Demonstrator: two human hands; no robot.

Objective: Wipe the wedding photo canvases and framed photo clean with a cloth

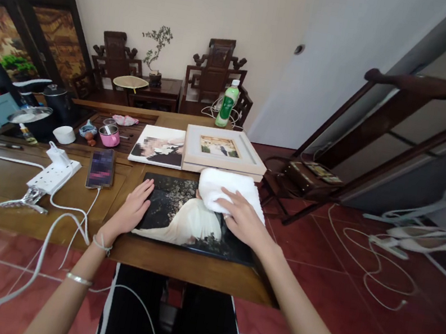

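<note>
A dark photo panel with a pale gown printed on it lies flat near the table's front edge. My left hand rests flat on its left edge, fingers stretched out and holding nothing. On the panel's upper right, my right hand grips a folded white towel and presses it against the surface. The towel hides that corner of the panel. Just behind are a white-bordered photo print and a cream boxed picture frame.
A smartphone, a white power strip and loose cables lie left on the wooden table. Behind them are a pink cup and a white cup. A green bottle stands at the back edge.
</note>
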